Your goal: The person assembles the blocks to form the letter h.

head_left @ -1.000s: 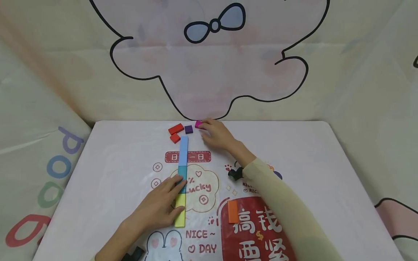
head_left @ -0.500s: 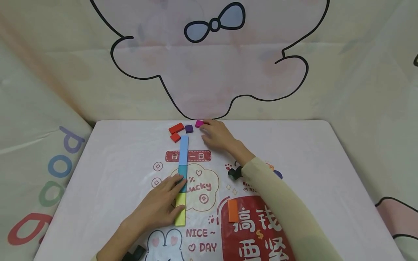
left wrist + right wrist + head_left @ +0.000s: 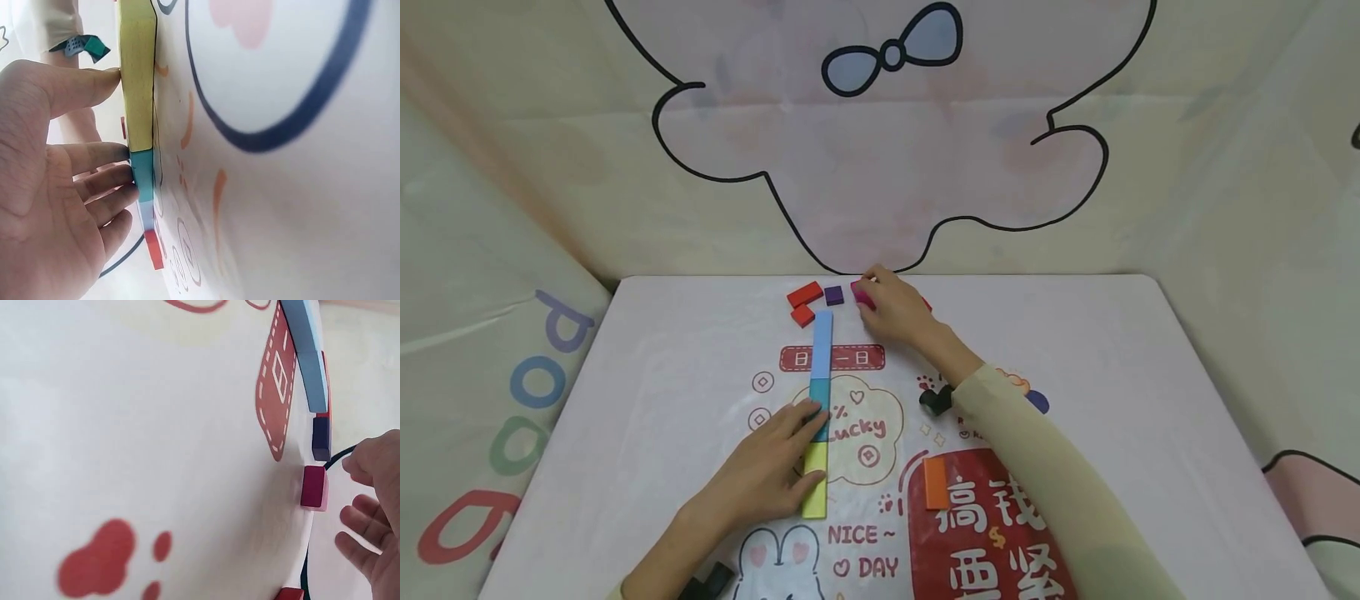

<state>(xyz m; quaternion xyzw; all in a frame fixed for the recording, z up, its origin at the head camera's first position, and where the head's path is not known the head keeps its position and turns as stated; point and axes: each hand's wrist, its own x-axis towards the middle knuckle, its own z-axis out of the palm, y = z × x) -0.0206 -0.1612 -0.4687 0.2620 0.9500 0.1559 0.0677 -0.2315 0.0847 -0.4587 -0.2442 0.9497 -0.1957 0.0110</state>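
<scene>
My left hand lies along a row of yellow, teal and light blue blocks. In the left wrist view its fingers are extended, with fingertips right at the teal block and the thumb at the yellow block. At the table's far edge my right hand is over a magenta block, partly hiding it. The right wrist view shows that magenta block on the table, with the loosely bent fingers apart from it.
Two red blocks and a dark purple block lie beyond the row's far end. Another red block shows partly near the right hand. An orange block lies on the printed red patch. Behind the table stands a printed backdrop.
The right hand has risen slightly, and more of the magenta block shows. A bit of red now shows behind that hand. The left hand stays put.
</scene>
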